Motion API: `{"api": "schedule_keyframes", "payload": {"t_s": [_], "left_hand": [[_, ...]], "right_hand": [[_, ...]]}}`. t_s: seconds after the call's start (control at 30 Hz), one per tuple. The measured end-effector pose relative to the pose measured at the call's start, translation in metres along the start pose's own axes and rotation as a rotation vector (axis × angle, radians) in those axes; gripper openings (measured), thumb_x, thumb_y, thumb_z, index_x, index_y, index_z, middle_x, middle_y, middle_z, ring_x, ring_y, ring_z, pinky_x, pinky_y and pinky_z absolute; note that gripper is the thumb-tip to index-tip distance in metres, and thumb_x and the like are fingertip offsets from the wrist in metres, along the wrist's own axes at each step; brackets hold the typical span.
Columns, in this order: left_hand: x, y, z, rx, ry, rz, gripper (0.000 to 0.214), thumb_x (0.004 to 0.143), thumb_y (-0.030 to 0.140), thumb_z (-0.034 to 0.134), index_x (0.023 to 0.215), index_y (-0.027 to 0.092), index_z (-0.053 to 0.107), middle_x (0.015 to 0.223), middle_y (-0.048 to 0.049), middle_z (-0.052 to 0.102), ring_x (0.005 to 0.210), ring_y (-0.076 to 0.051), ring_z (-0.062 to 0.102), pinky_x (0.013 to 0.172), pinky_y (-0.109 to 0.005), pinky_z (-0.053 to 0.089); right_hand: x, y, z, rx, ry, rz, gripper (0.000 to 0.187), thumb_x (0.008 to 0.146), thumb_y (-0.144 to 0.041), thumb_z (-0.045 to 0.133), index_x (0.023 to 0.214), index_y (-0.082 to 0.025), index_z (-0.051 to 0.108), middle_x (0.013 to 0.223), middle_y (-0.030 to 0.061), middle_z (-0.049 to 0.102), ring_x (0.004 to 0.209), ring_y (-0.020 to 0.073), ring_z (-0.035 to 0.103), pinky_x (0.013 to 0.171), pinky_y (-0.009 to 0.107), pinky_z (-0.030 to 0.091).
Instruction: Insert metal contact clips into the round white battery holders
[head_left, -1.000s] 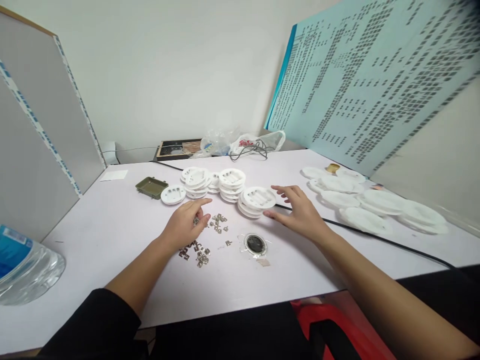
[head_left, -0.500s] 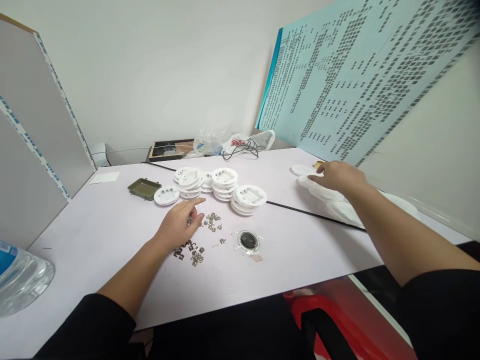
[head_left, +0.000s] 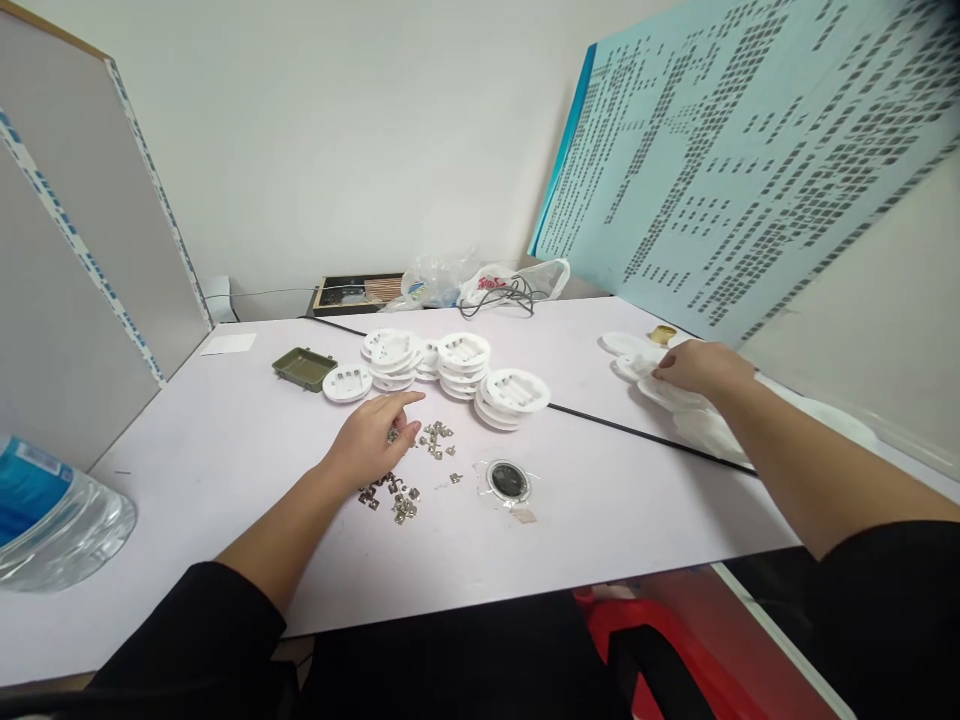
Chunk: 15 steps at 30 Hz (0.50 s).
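Note:
My left hand [head_left: 371,437] hovers over small metal contact clips [head_left: 405,503], its index finger stretched out and its thumb apart; it holds nothing I can see. More loose clips [head_left: 436,437] lie just past the fingertips. At the right, my right hand [head_left: 705,367] reaches into a row of overlapping white round plastic covers [head_left: 682,398], thumb and fingers pinched on the edge of one. Stacked white round plastic bases [head_left: 517,390] with metal contacts fitted in them stand beyond my left hand. One single base [head_left: 347,383] lies left of the stacks.
A dark round piece [head_left: 508,481] is taped to the table. An olive box [head_left: 304,369] sits left of the stacks, a water bottle [head_left: 64,520] at the left edge. A black strip [head_left: 637,428] crosses the table. Plastic bags [head_left: 502,285] lie at the back, a small yellow dish [head_left: 661,335] at the right.
The view has shifted slightly, moving the table things right in the picture. My right hand has moved away from the yellow dish and down onto the white covers. My left hand stays over the clips.

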<state>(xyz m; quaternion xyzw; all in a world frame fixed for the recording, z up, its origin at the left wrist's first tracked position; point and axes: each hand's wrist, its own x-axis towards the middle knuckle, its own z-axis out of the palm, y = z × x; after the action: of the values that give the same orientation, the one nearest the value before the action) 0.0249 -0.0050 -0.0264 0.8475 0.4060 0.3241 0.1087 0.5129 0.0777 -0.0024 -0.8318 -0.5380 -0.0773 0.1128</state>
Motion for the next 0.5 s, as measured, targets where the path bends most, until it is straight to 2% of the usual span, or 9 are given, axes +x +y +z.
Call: {"api": "schedule_keyframes", "payload": {"t_s": [0.1,0.23,0.3,0.37,0.4,0.47,0.5], "left_hand": [[0.0,-0.002,0.001,0.004,-0.012,0.008,0.033,0.098,0.026,0.054,0.13,0.019,0.061,0.081,-0.0018,0.067,0.083,-0.022,0.065,0.08,-0.037,0.051],[0.003,-0.006,0.006,0.076,-0.08,0.039,0.023,0.099,0.019,0.051,0.113,0.02,0.069,0.088,-0.005,0.07,0.088,-0.023,0.064,0.082,-0.039,0.05],[0.004,-0.007,0.009,0.122,-0.125,0.013,0.024,0.099,0.013,0.049,0.103,0.021,0.071,0.091,-0.0057,0.07,0.089,-0.024,0.063,0.082,-0.04,0.049],[0.006,-0.006,0.012,0.158,-0.154,-0.037,0.02,0.098,0.015,0.054,0.098,0.021,0.073,0.091,-0.0054,0.068,0.09,-0.024,0.062,0.082,-0.04,0.048],[0.007,-0.005,0.014,0.17,-0.165,-0.064,0.016,0.097,0.018,0.058,0.098,0.021,0.074,0.091,-0.0051,0.068,0.091,-0.025,0.062,0.083,-0.041,0.047],[0.008,-0.004,0.016,0.188,-0.184,-0.107,0.009,0.094,0.024,0.068,0.097,0.022,0.076,0.091,-0.0048,0.067,0.093,-0.026,0.062,0.084,-0.042,0.047],[0.009,-0.003,0.017,0.196,-0.189,-0.12,0.008,0.093,0.025,0.07,0.097,0.023,0.077,0.091,-0.0047,0.066,0.093,-0.026,0.061,0.084,-0.042,0.047]], "right_hand": [[-0.005,-0.004,-0.003,-0.015,-0.051,0.05,0.014,0.069,-0.02,0.076,0.059,-0.021,0.066,0.08,0.0165,0.067,0.068,0.0258,0.056,0.058,0.039,0.039],[-0.01,-0.016,-0.02,0.01,0.035,0.019,0.011,0.078,-0.019,0.064,0.071,-0.02,0.071,0.101,0.0208,0.069,0.083,0.0313,0.061,0.063,0.042,0.044],[-0.014,-0.026,-0.032,0.055,0.1,-0.03,0.016,0.085,-0.022,0.059,0.085,-0.02,0.075,0.108,0.0197,0.069,0.092,0.0325,0.063,0.069,0.044,0.047],[-0.023,-0.041,-0.046,0.123,0.165,-0.095,0.019,0.089,-0.028,0.06,0.098,-0.021,0.075,0.105,0.0145,0.07,0.094,0.0292,0.065,0.078,0.042,0.05],[-0.03,-0.051,-0.052,0.198,0.205,-0.157,0.018,0.089,-0.029,0.061,0.1,-0.022,0.074,0.098,0.0106,0.071,0.09,0.0247,0.066,0.081,0.04,0.052],[-0.05,-0.075,-0.063,0.673,0.35,-0.347,0.015,0.086,-0.032,0.068,0.095,-0.02,0.072,0.083,0.0064,0.068,0.072,0.019,0.064,0.072,0.037,0.053],[-0.062,-0.088,-0.067,0.904,0.314,-0.472,0.021,0.085,-0.04,0.072,0.092,-0.021,0.07,0.075,0.0037,0.066,0.063,0.0168,0.061,0.063,0.034,0.052]]}}
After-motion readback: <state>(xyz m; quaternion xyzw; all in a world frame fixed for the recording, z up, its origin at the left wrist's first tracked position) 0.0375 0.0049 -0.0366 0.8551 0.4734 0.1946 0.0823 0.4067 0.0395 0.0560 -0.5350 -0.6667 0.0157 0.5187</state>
